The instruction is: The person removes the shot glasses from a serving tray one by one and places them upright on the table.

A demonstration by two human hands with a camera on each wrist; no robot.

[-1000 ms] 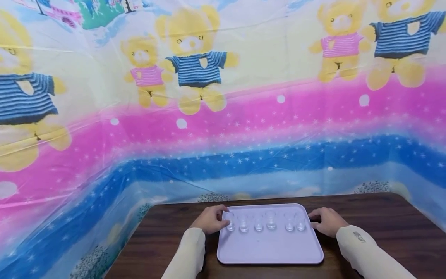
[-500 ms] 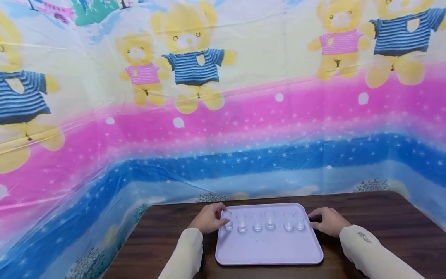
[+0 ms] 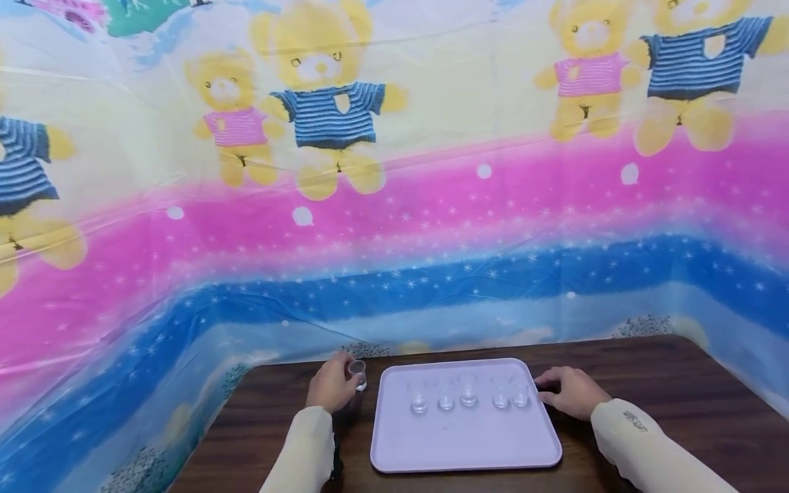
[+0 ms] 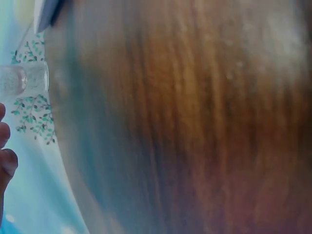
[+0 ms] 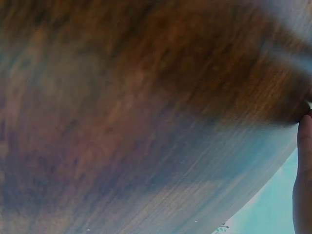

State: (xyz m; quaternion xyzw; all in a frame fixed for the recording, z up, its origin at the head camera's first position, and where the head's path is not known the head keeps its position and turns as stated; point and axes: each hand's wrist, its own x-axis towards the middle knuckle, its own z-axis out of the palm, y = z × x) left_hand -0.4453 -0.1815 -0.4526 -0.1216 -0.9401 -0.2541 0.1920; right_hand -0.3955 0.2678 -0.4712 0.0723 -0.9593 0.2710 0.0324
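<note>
My left hand (image 3: 333,385) holds a small clear cup (image 3: 357,376) over the table, left of the tray. In the left wrist view the cup (image 4: 29,79) shows beyond my fingertips (image 4: 8,161), near the table's far edge. A pale lilac tray (image 3: 462,441) carries several more clear cups (image 3: 468,394) in a row along its back half; they appear to have some clear liquid at the bottom. At the tray's right rim rests my right hand (image 3: 576,392), thumb and forefinger at the edge. One extended finger (image 5: 304,161) shows in the right wrist view.
The dark wooden table (image 3: 666,411) reaches out on both sides of the tray. Behind it hangs a colourful cloth (image 3: 444,267) printed with bears, close to the table's back edge.
My left hand has lifted the leftmost cup off the tray and carried it left over the table. My right hand has stayed by the tray's right rim. The head view has turned slightly right.
</note>
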